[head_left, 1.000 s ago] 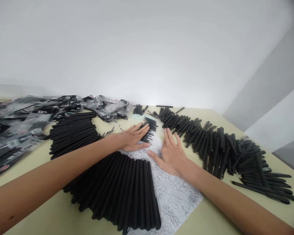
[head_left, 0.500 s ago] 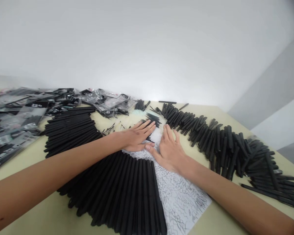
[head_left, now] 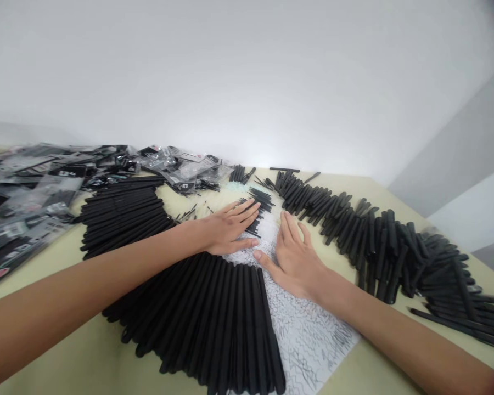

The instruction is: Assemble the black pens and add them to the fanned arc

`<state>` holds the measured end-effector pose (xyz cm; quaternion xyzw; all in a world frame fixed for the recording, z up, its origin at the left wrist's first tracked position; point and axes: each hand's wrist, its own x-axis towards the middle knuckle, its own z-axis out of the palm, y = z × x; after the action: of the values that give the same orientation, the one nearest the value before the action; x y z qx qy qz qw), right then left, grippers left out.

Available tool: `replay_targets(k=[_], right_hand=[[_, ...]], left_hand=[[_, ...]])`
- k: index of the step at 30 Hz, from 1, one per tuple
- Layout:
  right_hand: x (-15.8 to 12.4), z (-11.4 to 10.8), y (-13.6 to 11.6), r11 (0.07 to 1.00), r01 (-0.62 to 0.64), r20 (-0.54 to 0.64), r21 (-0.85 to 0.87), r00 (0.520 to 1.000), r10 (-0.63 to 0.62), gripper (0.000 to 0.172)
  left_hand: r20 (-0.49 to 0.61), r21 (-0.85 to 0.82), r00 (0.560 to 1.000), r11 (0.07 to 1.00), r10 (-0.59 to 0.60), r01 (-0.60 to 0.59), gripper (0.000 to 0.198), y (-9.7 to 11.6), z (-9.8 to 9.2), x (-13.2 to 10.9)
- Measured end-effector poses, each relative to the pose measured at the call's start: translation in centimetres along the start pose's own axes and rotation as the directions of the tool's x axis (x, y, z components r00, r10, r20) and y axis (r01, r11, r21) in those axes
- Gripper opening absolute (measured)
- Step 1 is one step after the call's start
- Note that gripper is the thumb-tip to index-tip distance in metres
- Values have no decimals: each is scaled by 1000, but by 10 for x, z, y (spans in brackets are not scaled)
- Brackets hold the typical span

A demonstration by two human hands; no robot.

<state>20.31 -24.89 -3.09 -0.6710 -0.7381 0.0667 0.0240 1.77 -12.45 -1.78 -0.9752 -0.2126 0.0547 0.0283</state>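
My left hand (head_left: 229,227) lies flat and palm down, its fingertips touching the edge of a small bunch of thin black sticks (head_left: 258,206). My right hand (head_left: 295,264) rests flat on a sheet of paper with scribbled grey lines (head_left: 313,340), thumb pointing toward my left thumb. Neither hand holds anything. A fan of matte black pens (head_left: 206,323) spreads below both hands, its upper ends partly under my left wrist. Another curved row of black pens (head_left: 379,252) runs to the right of my right hand.
A stack of black pens (head_left: 123,216) lies left of my left forearm. Beyond it is a heap of clear plastic packets with black contents (head_left: 37,192). The pale yellow-green table (head_left: 86,351) ends at a white wall (head_left: 247,82) at the back.
The whole table has drifted slightly right and up in the view. Both hands stay flat in nearly the same place, and nothing has been picked up.
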Motion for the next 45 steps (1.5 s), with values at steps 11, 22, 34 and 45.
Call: replay_targets(k=[11,22,34,45], right_hand=[[-16,-1,4,999,-44,-12,4,999,44,114],[-4,-6,-19,998,-14,77,64,997,9,112],[-3,2,3,996,-70,-1,47,998,71,108],[1,8,-1,999,-36,-33,38,999,37,104]], left_hand=[[41,-56,999,998,-26,28,87,-6,0,-5],[99,-80,995,996,-21,29,82,-6,-4,-3],[51,16,996,997,-71,70,75,-25,-6,-17],[-97,168,992,981,-83,98,55,-24,3,-15]])
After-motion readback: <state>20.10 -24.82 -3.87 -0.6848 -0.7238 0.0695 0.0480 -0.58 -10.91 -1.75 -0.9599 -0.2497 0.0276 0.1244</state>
